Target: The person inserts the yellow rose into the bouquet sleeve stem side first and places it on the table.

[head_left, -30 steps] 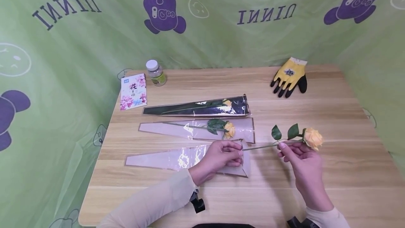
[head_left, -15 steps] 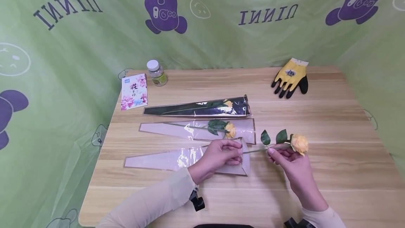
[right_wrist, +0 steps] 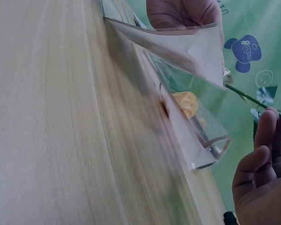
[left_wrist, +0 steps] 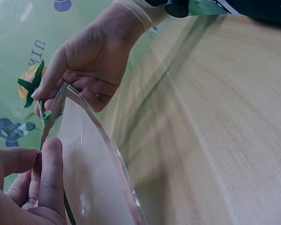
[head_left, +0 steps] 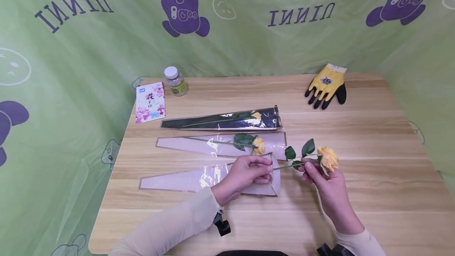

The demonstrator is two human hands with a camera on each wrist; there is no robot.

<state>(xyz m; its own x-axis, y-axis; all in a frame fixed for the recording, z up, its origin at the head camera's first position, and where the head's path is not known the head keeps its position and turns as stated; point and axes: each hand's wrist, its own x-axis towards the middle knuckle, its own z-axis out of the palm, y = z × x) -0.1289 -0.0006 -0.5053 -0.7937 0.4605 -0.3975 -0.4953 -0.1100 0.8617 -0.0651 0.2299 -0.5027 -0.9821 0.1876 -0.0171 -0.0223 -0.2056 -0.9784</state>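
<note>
My right hand (head_left: pixel 328 187) pinches the green stem of a peach-yellow rose (head_left: pixel 328 159) just below its bloom, beside dark green leaves. The stem runs left into the mouth of a flat, tapered white flower sleeve (head_left: pixel 170 179) with a brown border. At that mouth, my left hand (head_left: pixel 245 177) pinches the sleeve's edge between thumb and fingers. In the left wrist view, the sleeve (left_wrist: pixel 91 164) gapes upward at its rim, with the bloom (left_wrist: pixel 30 84) beyond it. The right wrist view shows the stem (right_wrist: pixel 246 97) entering the sleeve's corner.
Behind lie a white sleeve (head_left: pixel 202 145) and a black sleeve (head_left: pixel 213 122), each with a yellow rose inside. Farther back are a floral-printed packet (head_left: pixel 150 102), a white-capped jar (head_left: pixel 175 81) and a yellow-black work glove (head_left: pixel 327 86). Green printed fabric (head_left: pixel 249 50) hangs behind the table (head_left: pixel 373 129).
My right hand and the rose have moved left toward the sleeve, so less stem shows outside its mouth. The left hand stays in place.
</note>
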